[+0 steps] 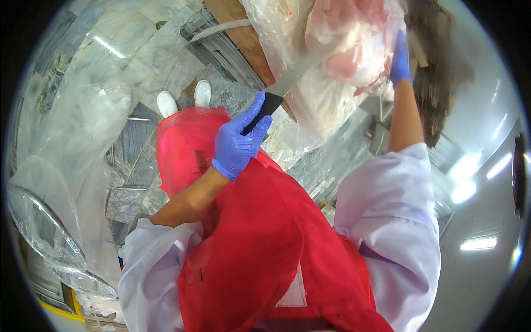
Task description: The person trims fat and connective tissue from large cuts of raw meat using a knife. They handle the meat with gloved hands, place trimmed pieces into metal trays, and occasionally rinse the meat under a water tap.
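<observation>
Apparently with much cutting left, I clasp a black-handled knife (289, 83) in my curled left hand (239, 145), its blurred blade (308, 63) at the largely whole raw meat joint (359, 52) beside my right hand (400, 62), whose grip I can't tell.

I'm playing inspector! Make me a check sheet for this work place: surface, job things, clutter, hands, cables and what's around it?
Surface: clear plastic sheeting around the meat, next to a brown panel.
Job's things: pinkish-white meat; knife, blade blurred toward its tip, contact unclear.
Clutter: grey crate-like object; loose clear plastic at left.
Hands: gloved left hand grips the knife; gloved right hand at the meat's right edge.
Cables: nothing seen.
Surroundings: marbled floor, bright lights.
</observation>
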{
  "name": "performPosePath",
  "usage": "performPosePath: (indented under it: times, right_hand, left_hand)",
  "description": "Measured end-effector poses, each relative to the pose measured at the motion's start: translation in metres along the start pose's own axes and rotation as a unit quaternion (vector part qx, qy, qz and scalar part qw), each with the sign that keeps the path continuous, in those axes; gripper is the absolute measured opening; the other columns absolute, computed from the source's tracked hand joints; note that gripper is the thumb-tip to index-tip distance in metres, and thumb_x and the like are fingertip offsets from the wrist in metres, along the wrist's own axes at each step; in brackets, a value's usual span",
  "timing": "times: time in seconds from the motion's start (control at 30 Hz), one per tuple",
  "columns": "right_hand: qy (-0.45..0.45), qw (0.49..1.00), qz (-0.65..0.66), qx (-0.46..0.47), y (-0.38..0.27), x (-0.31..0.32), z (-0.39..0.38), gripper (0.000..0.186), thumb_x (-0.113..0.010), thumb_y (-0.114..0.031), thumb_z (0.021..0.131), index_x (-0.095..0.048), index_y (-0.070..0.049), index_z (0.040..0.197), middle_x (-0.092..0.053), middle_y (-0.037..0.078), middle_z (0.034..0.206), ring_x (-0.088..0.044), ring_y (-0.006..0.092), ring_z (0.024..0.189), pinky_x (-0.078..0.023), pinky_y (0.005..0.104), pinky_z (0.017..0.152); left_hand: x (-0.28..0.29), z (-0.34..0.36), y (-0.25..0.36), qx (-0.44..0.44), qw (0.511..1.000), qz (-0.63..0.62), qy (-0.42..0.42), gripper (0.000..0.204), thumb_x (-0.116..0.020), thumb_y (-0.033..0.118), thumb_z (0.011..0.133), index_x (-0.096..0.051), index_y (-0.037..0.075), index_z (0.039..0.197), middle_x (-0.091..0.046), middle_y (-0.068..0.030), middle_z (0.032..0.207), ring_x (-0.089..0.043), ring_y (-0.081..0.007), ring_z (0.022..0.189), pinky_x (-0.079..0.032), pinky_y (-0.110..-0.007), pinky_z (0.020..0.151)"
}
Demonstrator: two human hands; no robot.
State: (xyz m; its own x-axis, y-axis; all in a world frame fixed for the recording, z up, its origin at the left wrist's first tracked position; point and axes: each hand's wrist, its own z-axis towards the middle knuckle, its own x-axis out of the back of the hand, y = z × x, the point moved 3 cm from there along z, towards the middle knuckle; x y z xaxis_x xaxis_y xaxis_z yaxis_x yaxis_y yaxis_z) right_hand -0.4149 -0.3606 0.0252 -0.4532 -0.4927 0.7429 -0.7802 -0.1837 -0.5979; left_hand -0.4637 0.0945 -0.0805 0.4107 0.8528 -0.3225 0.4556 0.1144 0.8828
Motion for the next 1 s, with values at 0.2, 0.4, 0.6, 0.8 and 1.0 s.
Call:
performPosePath:
  times: [0.2, 0.4, 0.6, 0.8, 1.0]
  right_hand:
    - [-0.033, 0.996, 0.077, 0.015, 0.004, -0.010, -0.014, 0.089, -0.055, -0.066, 0.087, -0.038, -0.004, 0.149, -0.047, 0.012, 0.146, -0.050, 0.0241, 0.128, -0.038, 0.0337, 0.108]
    - [-0.037, 0.995, 0.079, 0.045, 0.023, 0.005, 0.002, 0.090, -0.057, -0.065, 0.087, -0.037, -0.002, 0.149, -0.046, 0.013, 0.147, -0.051, 0.0240, 0.128, -0.040, 0.0336, 0.106]
    - [-0.039, 0.996, 0.064, 0.054, 0.011, -0.008, -0.020, 0.094, -0.056, -0.064, 0.088, -0.030, 0.001, 0.151, -0.037, 0.013, 0.153, -0.040, 0.0223, 0.137, -0.036, 0.0342, 0.109]
    - [-0.096, 0.995, 0.027, -0.029, -0.008, 0.032, 0.030, 0.083, -0.056, -0.060, 0.091, -0.031, -0.011, 0.153, -0.045, 0.011, 0.147, -0.049, 0.0244, 0.129, -0.042, 0.0414, 0.105]
    - [-0.139, 0.984, 0.086, 0.065, -0.023, 0.004, 0.098, 0.067, -0.063, -0.046, 0.092, -0.048, -0.003, 0.142, -0.060, 0.011, 0.131, -0.061, 0.0200, 0.112, -0.049, 0.0334, 0.097]
  left_hand:
    - [-0.012, -0.017, -0.002, 0.086, 0.989, -0.118, -0.006, 0.046, -0.067, 0.011, 0.094, -0.053, -0.001, 0.137, -0.064, -0.0029, 0.122, -0.053, -0.0032, 0.100, -0.046, -0.020, 0.087]
    - [0.001, -0.008, -0.007, 0.187, 0.963, -0.178, -0.071, 0.042, -0.063, 0.014, 0.097, -0.055, 0.003, 0.137, -0.064, 0.0023, 0.097, -0.051, -0.0032, 0.079, -0.046, -0.020, 0.072]
    - [0.019, -0.003, -0.001, 0.231, 0.949, -0.186, -0.109, 0.042, -0.063, 0.021, 0.097, -0.057, 0.010, 0.137, -0.056, 0.0031, 0.078, -0.049, -0.0065, 0.068, -0.046, -0.024, 0.062]
    - [0.066, 0.019, 0.071, -0.179, 0.901, 0.395, 0.000, 0.048, -0.069, 0.025, 0.090, -0.059, 0.023, 0.137, -0.056, -0.0037, 0.072, -0.050, -0.0180, 0.056, -0.044, -0.030, 0.053]
    - [0.058, 0.033, 0.096, -0.175, 0.835, 0.521, -0.022, 0.050, -0.072, 0.018, 0.087, -0.060, 0.021, 0.135, -0.059, -0.0067, 0.075, -0.057, -0.0252, 0.059, -0.048, -0.032, 0.058]
